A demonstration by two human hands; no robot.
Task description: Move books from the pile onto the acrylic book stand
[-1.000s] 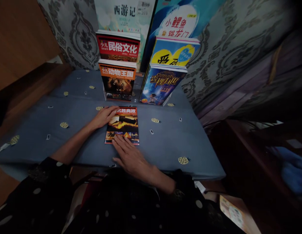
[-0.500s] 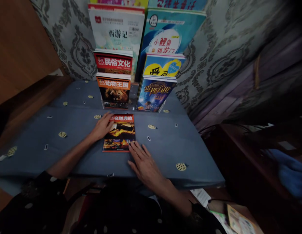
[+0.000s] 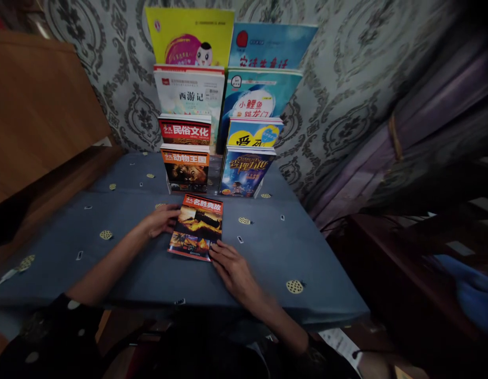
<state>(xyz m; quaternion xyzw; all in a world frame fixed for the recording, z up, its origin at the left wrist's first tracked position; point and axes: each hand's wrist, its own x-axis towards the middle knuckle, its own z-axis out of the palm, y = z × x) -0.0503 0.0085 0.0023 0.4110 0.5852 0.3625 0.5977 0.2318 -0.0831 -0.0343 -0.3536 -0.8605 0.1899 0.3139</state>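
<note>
A thin book (image 3: 200,220) with a black and orange cover, a red title band and a row of small pictures faces up on the table, turned slightly clockwise. At its left edge, my left hand (image 3: 162,220) has curled fingers, the tips partly hidden by the book. My right hand (image 3: 234,268) holds the lower right corner, fingers over the cover and thumb out of sight. Whether the book is raised off the cloth, I cannot tell. Just beyond it stand a lion-covered book (image 3: 186,171) and a dark blue book (image 3: 247,171).
Tiered books rise behind in two columns, including a white book (image 3: 191,92), a teal book (image 3: 263,87) and a yellow book (image 3: 189,31). A blue patterned cloth (image 3: 129,273) covers the table. Wooden furniture (image 3: 42,105) borders the left, a purple curtain (image 3: 362,158) the right.
The book has turned slightly clockwise. My left hand has slid off the cover to its left edge, with fingers now curled. My right hand stays at the lower right corner. The view has tipped upward.
</note>
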